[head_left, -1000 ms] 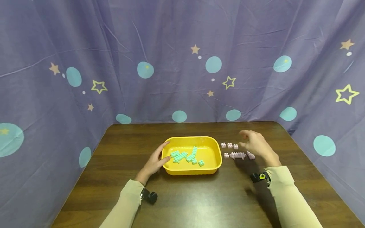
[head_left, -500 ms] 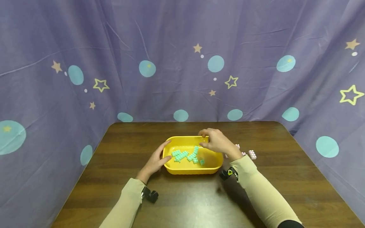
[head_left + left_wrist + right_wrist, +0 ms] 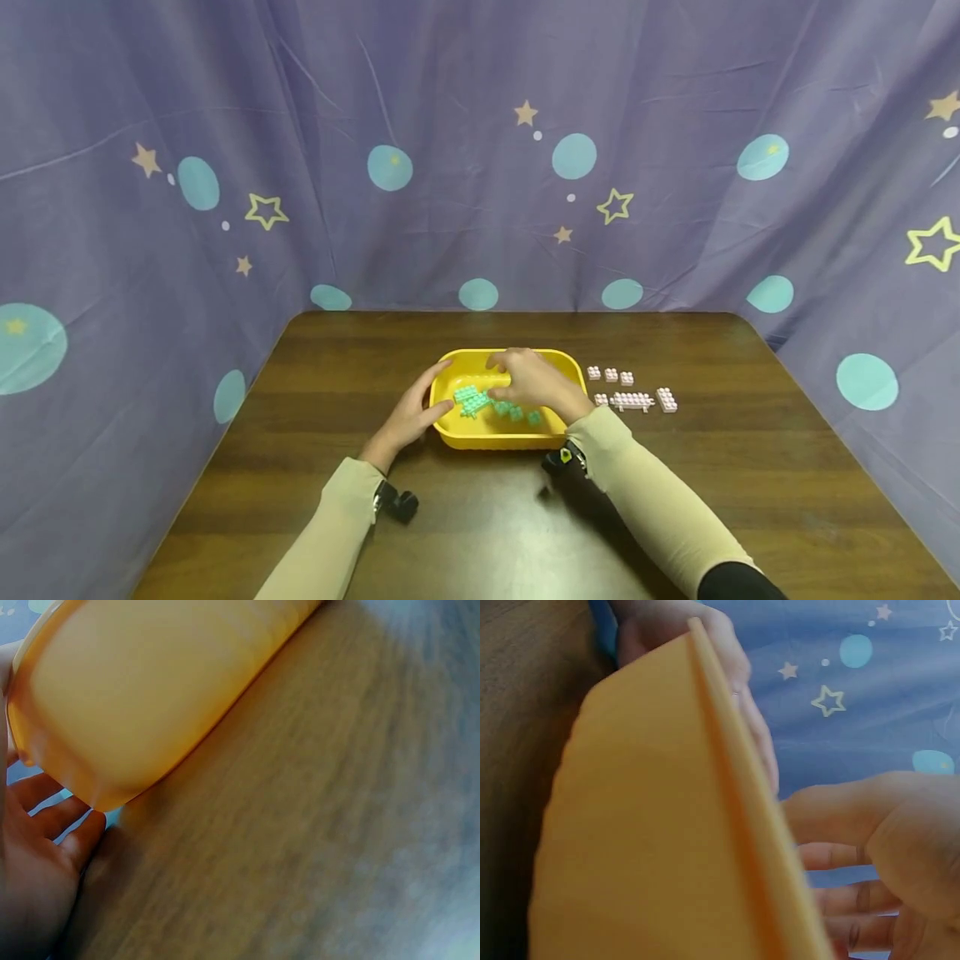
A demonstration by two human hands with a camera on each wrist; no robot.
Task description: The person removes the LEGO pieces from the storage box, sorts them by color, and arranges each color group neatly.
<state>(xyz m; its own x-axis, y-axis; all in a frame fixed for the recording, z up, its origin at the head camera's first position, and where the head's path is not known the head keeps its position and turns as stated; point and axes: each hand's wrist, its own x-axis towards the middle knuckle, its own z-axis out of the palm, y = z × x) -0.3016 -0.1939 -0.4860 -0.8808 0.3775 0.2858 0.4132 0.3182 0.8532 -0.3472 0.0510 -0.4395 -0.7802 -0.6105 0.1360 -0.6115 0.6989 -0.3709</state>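
A yellow tray [image 3: 495, 442] stands on the table with several mint-green building bricks [image 3: 474, 403] in it. My left hand [image 3: 408, 417] grips its left end, thumb and fingers about the rim; in the left wrist view, fingers [image 3: 56, 806] lie against its outer wall. My right hand [image 3: 536, 382] hangs over the tray's right half, fingers apart and loosely bent, with nothing seen between them. It hides part of the green bricks. In the right wrist view, the tray's wall [image 3: 630, 810] fills the middle and hides what lies inside.
Right of the tray lie several pale pink bricks: three small bricks [image 3: 611, 375] in a row, another small one partly behind the right wrist, a long studded piece [image 3: 632, 402] with side pegs, and a rectangular brick [image 3: 666, 400]. A purple curtain [image 3: 480, 167] hangs behind the table.
My right hand has moved left from above the pink bricks to over the tray. The rectangular pink brick, slanted before, now lies straighter. My left hand stays on the tray.
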